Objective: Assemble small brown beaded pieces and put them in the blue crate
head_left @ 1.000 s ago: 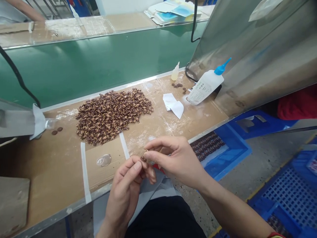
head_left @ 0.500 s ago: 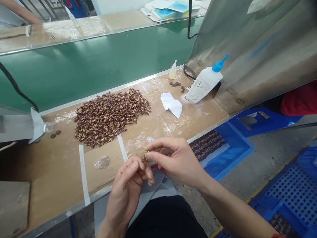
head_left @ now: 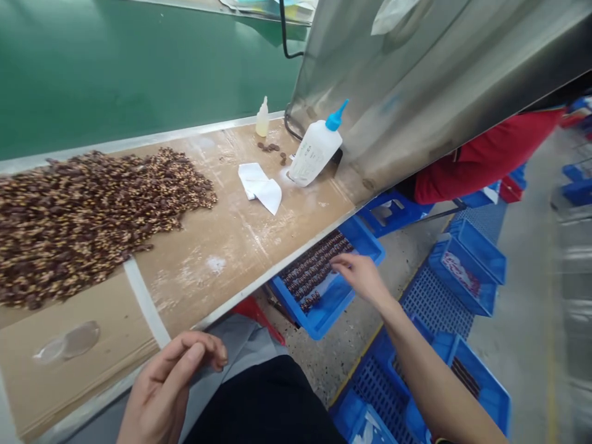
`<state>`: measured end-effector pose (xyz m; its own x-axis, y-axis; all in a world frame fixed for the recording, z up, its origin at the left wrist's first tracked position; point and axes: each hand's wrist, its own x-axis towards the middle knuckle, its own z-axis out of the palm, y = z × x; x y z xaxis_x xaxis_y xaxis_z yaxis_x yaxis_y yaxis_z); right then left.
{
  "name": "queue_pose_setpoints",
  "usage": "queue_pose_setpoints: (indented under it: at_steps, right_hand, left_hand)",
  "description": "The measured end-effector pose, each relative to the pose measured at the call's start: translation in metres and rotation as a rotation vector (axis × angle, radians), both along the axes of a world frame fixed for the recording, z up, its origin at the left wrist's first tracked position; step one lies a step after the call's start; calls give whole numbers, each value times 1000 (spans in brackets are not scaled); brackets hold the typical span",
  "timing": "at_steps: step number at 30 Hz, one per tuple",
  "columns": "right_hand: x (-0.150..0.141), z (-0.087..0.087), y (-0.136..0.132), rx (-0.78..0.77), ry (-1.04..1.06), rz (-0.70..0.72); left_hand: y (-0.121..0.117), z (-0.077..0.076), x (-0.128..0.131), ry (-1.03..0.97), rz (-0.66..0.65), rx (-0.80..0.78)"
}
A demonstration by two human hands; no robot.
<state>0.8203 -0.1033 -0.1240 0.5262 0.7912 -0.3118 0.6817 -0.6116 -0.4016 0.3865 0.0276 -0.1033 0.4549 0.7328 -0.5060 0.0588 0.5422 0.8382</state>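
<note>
Above the tabletop's near edge is my left hand (head_left: 172, 379), its fingers curled and the thumb against them; anything inside is hidden. My right hand (head_left: 363, 279) reaches over a blue tray (head_left: 320, 325) below the table's right side. Its fingertips are pinched together, and whatever they hold is too small to make out. Rows of small dark brown pieces with gold specks (head_left: 311, 266) lie in that tray on a white sheet. A large heap of similar brown-and-gold pieces (head_left: 99, 216) is spread on the table at the left.
On the table are a white bottle with a blue nozzle (head_left: 317, 151), a small dropper bottle (head_left: 263, 118), a folded white paper (head_left: 260, 187), brown discs (head_left: 268, 147) and clear round lids (head_left: 81, 339). A metal panel (head_left: 393, 80) slants at the right, with a person's red sleeve (head_left: 485, 157) beyond.
My right hand has left my left hand and moved right, over the tray. The small brown piece earlier seen at my fingers is no longer visible there. The view has turned right.
</note>
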Motion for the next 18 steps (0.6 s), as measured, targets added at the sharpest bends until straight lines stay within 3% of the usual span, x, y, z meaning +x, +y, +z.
queue_pose_setpoints:
  at_steps: [4,7,13,18]
  right_hand:
    - [-4,-59,-13,-318,-2,145]
    - [-13,-84,-15,-483,-35,248]
    - [-13,-97,-16,-593,-77,357]
    - [-9,-97,-16,-618,-57,370]
  left_hand:
    - [1,-4,-1,-9,-70,32]
    - [4,-2,-2,-3,-83,56]
    - [2,1,1,5,-12,40]
    - [-8,16,13,35,82,-18]
